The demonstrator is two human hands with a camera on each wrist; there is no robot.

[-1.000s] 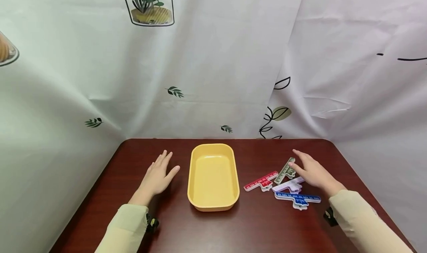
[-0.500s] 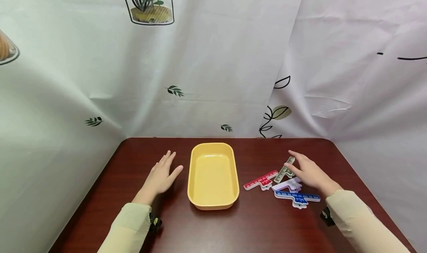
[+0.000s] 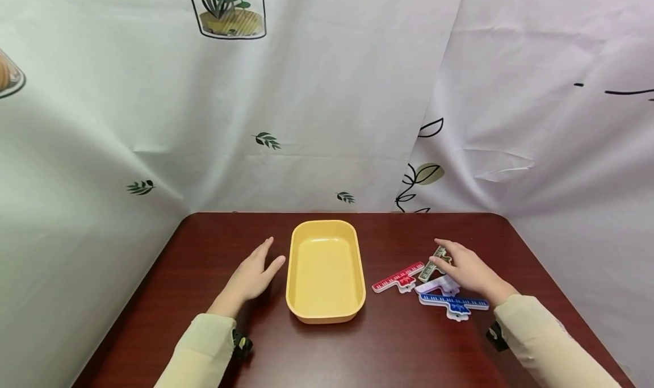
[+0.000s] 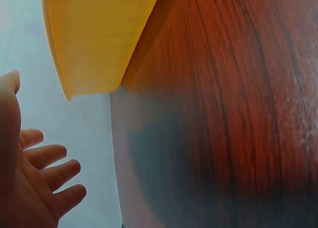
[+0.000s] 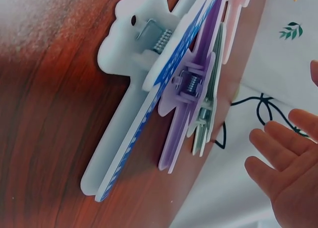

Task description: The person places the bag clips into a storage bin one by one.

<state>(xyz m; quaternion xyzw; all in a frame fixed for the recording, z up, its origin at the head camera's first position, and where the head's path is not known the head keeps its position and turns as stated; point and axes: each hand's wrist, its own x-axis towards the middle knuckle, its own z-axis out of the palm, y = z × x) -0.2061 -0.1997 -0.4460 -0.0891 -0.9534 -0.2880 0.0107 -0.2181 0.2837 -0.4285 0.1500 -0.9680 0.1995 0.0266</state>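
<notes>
My left hand [image 3: 250,277] hovers with spread, relaxed fingers just left of a yellow tray [image 3: 327,314]; in the left wrist view the tray's wall [image 4: 94,44] rises beyond the thumb. Over on the right, my right hand [image 3: 467,270] reaches above a group of spring clips with a piano-key pattern, its fingers loosely extended and holding nothing. Its thumb and forefinger overlap the green clip [image 3: 428,271] in the head view. Nearer me lie the purple clip [image 3: 429,286] and the blue clip [image 3: 455,303]; the red clip [image 3: 398,278] is closest to the tray. The right wrist view shows the blue clip's coil spring [image 5: 163,40].
Everything rests on a dark red wooden table [image 3: 327,359] with rounded far corners. A white curtain [image 3: 327,104] printed with leaves and jars hangs behind the table and along its sides. Dark wrist cameras show under both sleeves.
My left hand has moved right, closer to the tray. My right hand has shifted left and slightly nearer, further over the green and purple clips. The tray and clips have stayed put.
</notes>
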